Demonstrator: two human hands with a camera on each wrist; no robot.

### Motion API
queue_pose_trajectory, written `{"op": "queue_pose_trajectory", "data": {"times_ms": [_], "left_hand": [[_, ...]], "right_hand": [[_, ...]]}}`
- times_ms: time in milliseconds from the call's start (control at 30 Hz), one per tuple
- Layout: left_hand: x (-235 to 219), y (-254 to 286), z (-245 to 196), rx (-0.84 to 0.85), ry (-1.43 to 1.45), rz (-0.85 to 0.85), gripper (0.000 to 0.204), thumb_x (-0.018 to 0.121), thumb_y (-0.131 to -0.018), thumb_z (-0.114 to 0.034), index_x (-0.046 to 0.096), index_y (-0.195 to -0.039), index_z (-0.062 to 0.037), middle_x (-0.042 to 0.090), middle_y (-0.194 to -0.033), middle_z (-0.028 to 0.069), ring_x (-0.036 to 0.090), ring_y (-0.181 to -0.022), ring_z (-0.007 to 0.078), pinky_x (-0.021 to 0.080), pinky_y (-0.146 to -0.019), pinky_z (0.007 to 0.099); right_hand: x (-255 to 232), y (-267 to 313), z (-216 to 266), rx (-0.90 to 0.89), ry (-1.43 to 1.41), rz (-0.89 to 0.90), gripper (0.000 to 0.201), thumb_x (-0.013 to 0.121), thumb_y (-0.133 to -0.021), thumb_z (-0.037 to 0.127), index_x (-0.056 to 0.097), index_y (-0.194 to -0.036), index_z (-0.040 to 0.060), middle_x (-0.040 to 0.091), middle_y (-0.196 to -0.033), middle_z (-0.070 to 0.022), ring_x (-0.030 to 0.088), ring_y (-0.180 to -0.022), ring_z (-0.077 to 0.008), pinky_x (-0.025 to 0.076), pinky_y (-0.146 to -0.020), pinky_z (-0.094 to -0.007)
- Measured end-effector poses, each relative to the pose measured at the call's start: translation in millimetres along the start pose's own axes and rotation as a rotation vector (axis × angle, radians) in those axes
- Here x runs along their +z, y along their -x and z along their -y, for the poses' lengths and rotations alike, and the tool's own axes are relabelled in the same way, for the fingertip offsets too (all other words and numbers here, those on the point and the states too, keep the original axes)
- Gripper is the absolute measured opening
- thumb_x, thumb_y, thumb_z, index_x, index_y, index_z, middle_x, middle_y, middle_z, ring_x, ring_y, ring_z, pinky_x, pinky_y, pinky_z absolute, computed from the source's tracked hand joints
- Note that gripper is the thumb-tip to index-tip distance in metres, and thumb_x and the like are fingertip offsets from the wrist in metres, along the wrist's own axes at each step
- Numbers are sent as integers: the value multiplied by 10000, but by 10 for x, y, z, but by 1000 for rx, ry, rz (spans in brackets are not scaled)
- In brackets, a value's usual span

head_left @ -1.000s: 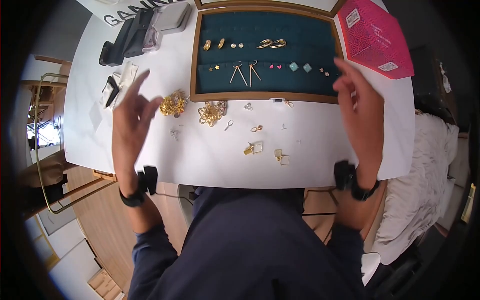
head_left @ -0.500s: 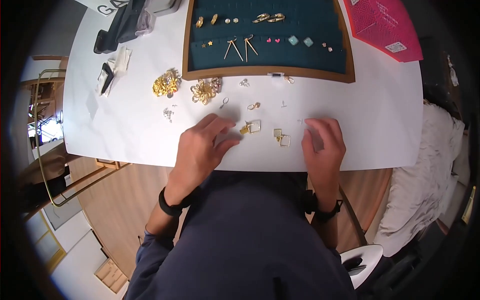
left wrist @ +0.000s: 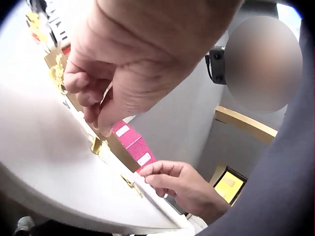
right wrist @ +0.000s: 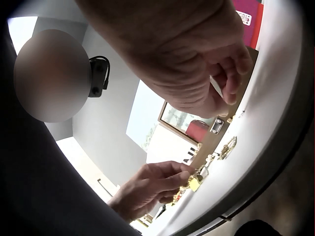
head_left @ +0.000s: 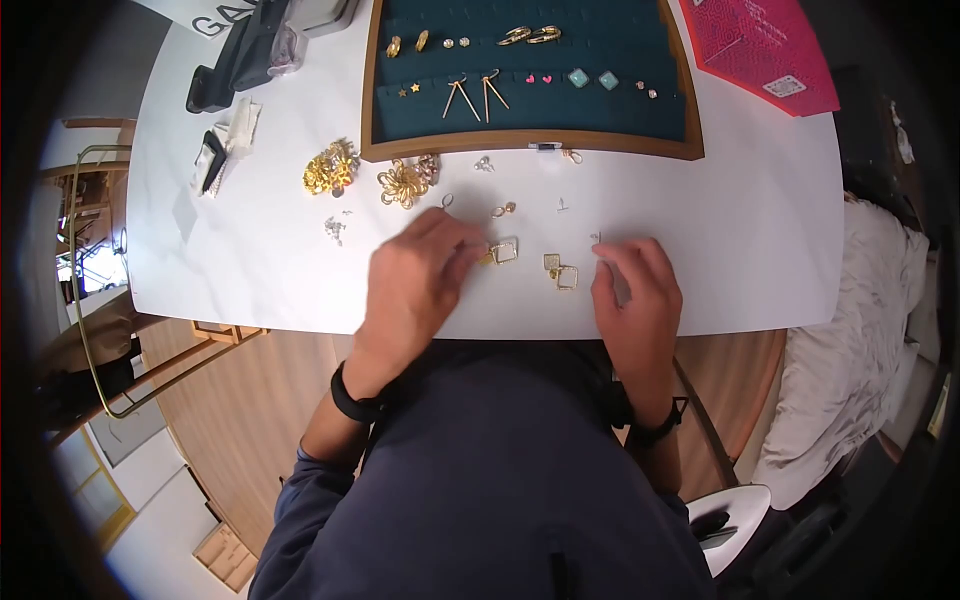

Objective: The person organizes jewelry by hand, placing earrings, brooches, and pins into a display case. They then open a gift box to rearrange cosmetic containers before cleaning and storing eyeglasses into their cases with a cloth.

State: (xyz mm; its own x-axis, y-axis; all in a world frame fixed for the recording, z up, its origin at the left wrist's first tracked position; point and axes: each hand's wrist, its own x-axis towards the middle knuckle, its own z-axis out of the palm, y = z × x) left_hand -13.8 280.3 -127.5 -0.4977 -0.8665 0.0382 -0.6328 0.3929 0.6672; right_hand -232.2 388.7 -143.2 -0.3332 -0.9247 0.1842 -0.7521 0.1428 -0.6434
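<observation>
My left hand (head_left: 415,275) has thumb and index finger drawn together at the left square drop earring (head_left: 506,251), which lies on the white table; the fingertips cover part of its gold piece. In the right wrist view, the fingers pinch at this gold earring (right wrist: 196,183). A matching square drop earring (head_left: 563,273) lies between the two hands. My right hand (head_left: 642,290) hovers low over the table with fingers loosely bent and a gap between thumb and index finger. Just beyond its fingertips is a tiny stud-like piece (head_left: 596,238).
Behind lies a wooden jewellery case (head_left: 530,140) with earrings on dark green fabric. Gold flower jewellery (head_left: 403,184), a gold cluster (head_left: 331,168), a ring-like piece (head_left: 504,209) and silver bits (head_left: 334,230) lie about. A pink box (head_left: 765,60) stands back right, dark cases (head_left: 255,50) back left.
Both hands have come down and inward from beside the jewellery case to the square earrings. The left fingers have closed together at the left earring. The view has tilted down.
</observation>
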Motion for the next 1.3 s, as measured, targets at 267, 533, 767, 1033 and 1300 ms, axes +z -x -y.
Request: {"op": "queue_pose_trajectory", "data": {"times_ms": [267,533,767,1033,1300], "left_hand": [[-218,-214,111,58,-146,-46,80,755,-854,-6,723,-927,-15,710,-922,105,678,-654,265,533,-609,344],[-63,-336,-58,119,-207,18,382,770,-863,-60,696,-1238,-50,713,-830,146,692,-681,337,538,-645,415],[-111,-278,-72,-67,-289,36,828,786,-877,-113,359,-1584,-66,683,-707,152,683,-619,330,528,-623,416],[-380,-448,-49,-73,-451,-260,847,729,-924,-447,404,-1489,96,601,-574,100,588,-471,257,463,-484,361],[-405,-481,-41,-94,-452,-307,812,705,-931,-478,440,-1494,44,600,-580,91,587,-480,245,463,-489,347]], "right_hand": [[-276,-242,-128,144,79,24,208,667,-841,-7,683,-1043,38,661,-1003,-109,661,-892,-299,543,-792,-386],[-234,-256,-65,168,2,97,222,644,-857,-16,681,-1073,22,675,-1006,-123,681,-881,-286,557,-799,-377],[-224,-238,-76,213,-3,84,226,632,-863,-38,681,-1078,13,681,-1007,-127,692,-876,-285,564,-799,-365],[-206,-237,-80,209,-18,70,218,631,-870,-37,682,-1074,16,679,-989,-121,693,-861,-274,559,-792,-365],[-215,-223,-122,222,-16,65,217,635,-869,-32,687,-1072,23,677,-973,-116,687,-843,-265,555,-778,-362]]}}
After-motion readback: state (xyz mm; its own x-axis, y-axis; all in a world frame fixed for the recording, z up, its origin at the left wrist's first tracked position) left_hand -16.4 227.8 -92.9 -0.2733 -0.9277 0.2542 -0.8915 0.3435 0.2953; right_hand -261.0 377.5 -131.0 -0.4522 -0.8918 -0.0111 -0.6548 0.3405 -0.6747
